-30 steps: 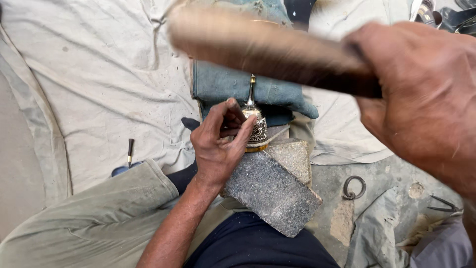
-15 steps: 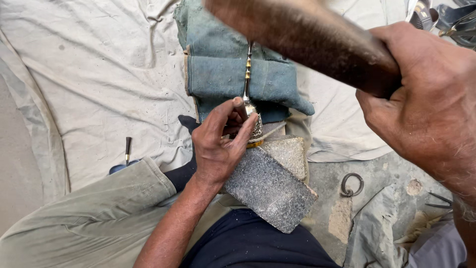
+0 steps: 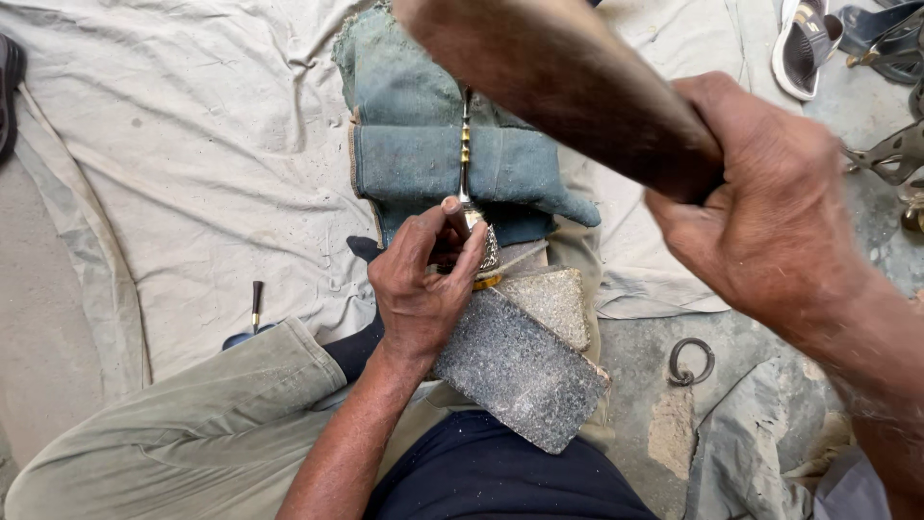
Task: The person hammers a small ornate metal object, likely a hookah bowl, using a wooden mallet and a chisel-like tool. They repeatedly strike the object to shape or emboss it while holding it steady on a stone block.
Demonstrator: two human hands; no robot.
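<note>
My left hand (image 3: 423, 279) grips a small brass ornamental piece (image 3: 486, 252) with a patterned bell-shaped base and a thin stem pointing away from me. It rests at the far end of a grey speckled stone block (image 3: 525, 371) lying across my lap. My right hand (image 3: 770, 212) is raised close to the camera, closed around the thick handle of a dark wooden mallet (image 3: 568, 87) that slants up to the left above the piece. The stem lies over a folded blue-green cloth (image 3: 423, 154).
A pale canvas sheet (image 3: 192, 164) covers the ground. A small tool with a dark handle (image 3: 255, 303) lies by my left knee. A metal ring (image 3: 691, 361) sits on the concrete at right. Sandals (image 3: 808, 39) and metal parts (image 3: 895, 154) are at top right.
The mallet has swung from lying across the top of the view to a steeper slant nearer the camera. My left hand stays on the brass piece.
</note>
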